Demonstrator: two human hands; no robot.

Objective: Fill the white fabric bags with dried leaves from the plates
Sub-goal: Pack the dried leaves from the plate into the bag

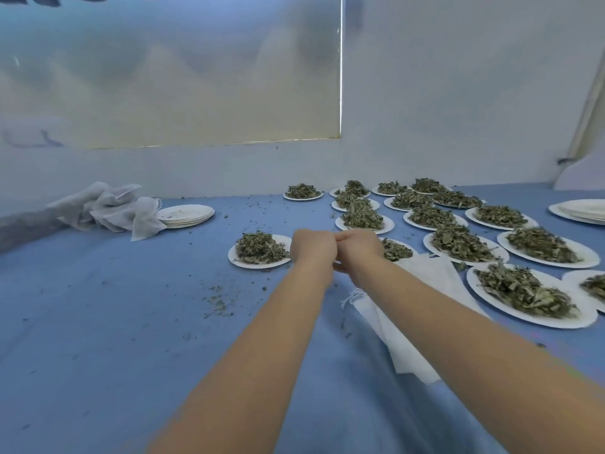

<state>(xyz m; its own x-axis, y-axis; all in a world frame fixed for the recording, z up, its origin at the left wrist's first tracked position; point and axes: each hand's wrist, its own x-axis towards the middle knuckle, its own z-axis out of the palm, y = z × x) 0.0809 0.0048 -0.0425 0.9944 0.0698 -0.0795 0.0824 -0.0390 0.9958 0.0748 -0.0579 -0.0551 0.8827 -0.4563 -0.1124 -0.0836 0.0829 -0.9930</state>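
My left hand [313, 249] and my right hand [360, 252] are stretched forward over the blue table, knuckles touching, fingers curled under, backs toward me. I see nothing in either hand; the palms are hidden. Flat white fabric bags [432, 273] lie under my right forearm, a drawstring [350, 298] poking out. A plate of dried leaves [260, 250] sits just left of my left hand. Another plate of leaves [397, 250] is partly hidden behind my right hand. Several more heaped plates [530, 296] spread to the right and back.
A crumpled pile of white bags [108, 208] lies at the back left beside a stack of bare plates [185, 216]. Another plate stack [582, 211] sits at the far right. Leaf crumbs [217, 301] dot the blue cloth [114, 322]. A wall runs behind.
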